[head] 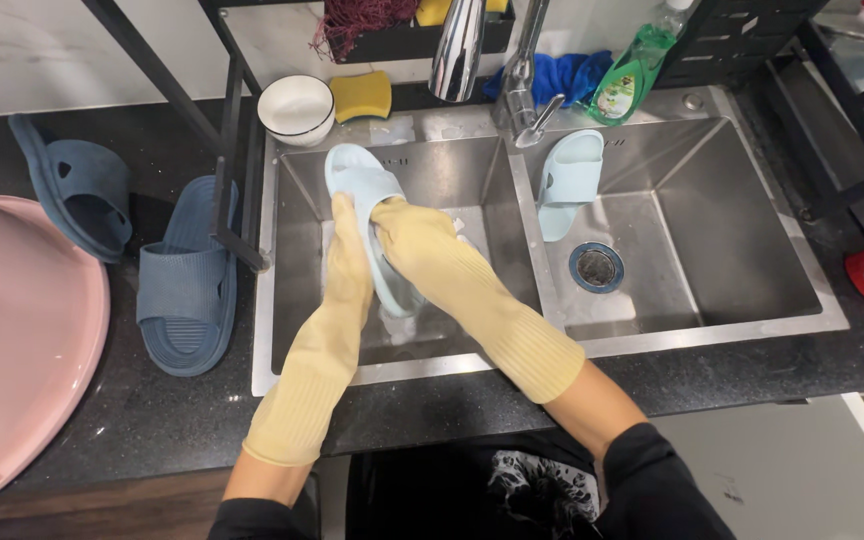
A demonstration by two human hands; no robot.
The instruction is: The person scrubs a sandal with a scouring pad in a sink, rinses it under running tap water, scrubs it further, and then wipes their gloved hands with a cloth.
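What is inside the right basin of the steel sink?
Inside the right basin a light blue slipper leans on the left wall, toe down. A round drain shows in the floor. What lies beneath the slipper is covered.

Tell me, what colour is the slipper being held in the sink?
Pale blue slipper, seen from the head camera.

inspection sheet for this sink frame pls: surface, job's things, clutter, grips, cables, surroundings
Surface: black counter, double steel sink.
Job's things: light blue slipper over left basin; its mate leans in right basin.
Clutter: two dark blue slippers, white bowl, yellow sponge, green soap bottle, blue cloth.
Grips: left hand and right hand, yellow gloves, both on the slipper.
Cables: nothing seen.
Surroundings: pink basin, tap, black rack.
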